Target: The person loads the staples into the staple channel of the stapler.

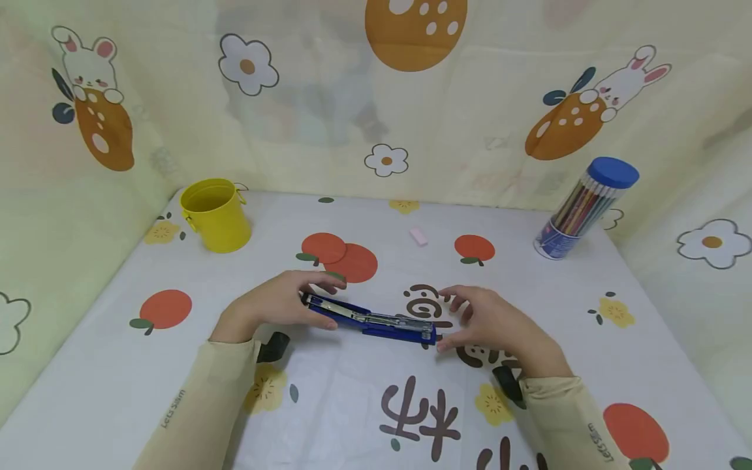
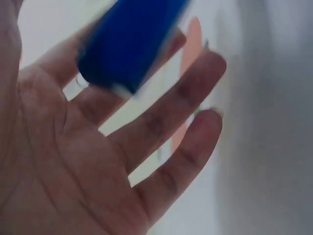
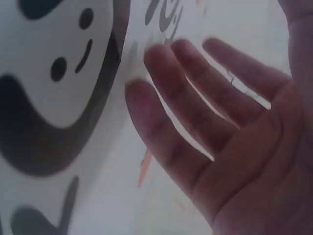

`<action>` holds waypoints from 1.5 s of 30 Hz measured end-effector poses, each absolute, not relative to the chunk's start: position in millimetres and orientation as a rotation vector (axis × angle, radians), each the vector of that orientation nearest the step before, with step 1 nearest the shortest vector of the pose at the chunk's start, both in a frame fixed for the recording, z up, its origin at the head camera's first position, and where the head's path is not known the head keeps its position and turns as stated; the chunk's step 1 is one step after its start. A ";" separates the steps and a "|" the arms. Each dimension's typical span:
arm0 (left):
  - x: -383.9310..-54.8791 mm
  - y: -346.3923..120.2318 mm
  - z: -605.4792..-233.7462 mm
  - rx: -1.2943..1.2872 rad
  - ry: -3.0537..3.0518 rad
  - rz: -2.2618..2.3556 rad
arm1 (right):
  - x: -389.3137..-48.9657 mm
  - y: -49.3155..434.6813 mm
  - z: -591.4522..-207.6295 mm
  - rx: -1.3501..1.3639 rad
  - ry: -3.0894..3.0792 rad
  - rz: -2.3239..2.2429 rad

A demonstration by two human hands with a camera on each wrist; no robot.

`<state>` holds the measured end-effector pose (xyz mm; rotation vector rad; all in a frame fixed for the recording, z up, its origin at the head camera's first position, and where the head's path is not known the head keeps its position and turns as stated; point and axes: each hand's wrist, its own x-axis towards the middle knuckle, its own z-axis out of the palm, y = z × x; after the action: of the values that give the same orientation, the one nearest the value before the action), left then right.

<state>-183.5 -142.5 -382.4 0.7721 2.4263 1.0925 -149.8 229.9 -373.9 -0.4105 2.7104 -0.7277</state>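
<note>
A long blue stapler (image 1: 370, 320), unfolded nearly flat with its metal channel facing up, stretches between the two hands. My left hand (image 1: 276, 303) holds its left end between thumb and index finger. In the left wrist view, the stapler's blurred blue end (image 2: 129, 49) crosses in front of the index finger, and the other fingers of that left hand (image 2: 98, 142) are spread; the thumb's grip is hidden there. At the stapler's right end, my right hand (image 1: 490, 320) has its fingers loosely bent, thumb tip close beside the end. Nothing lies in the right palm (image 3: 254, 161).
A yellow bucket (image 1: 217, 219) stands at the back left. At the back right is a clear, blue-lidded tub of pencils (image 1: 578, 212). A small pink eraser (image 1: 418, 236) lies beyond the hands. Printed cloth (image 1: 329, 418) covers the table, and patterned curtains (image 1: 317, 117) surround it.
</note>
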 end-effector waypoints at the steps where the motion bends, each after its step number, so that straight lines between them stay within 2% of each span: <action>1: -184.7 -144.7 -385.4 0.765 2.401 1.116 | -150.9 231.4 -375.2 -0.396 2.680 -0.762; 13: -194.6 -165.3 -416.0 0.654 2.190 1.387 | -159.6 247.7 -390.0 -0.469 2.548 -0.951; 28: -199.7 -171.9 -422.8 0.673 2.014 1.593 | -162.1 241.9 -393.2 -0.496 2.506 -0.912; 45: -202.0 -174.2 -426.2 0.683 2.016 1.621 | -161.4 241.2 -392.8 -0.442 2.535 -0.894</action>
<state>-202.0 -174.2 -426.2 0.6833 2.0155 1.6210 -161.4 241.2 -392.8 -0.4424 2.5351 -0.8944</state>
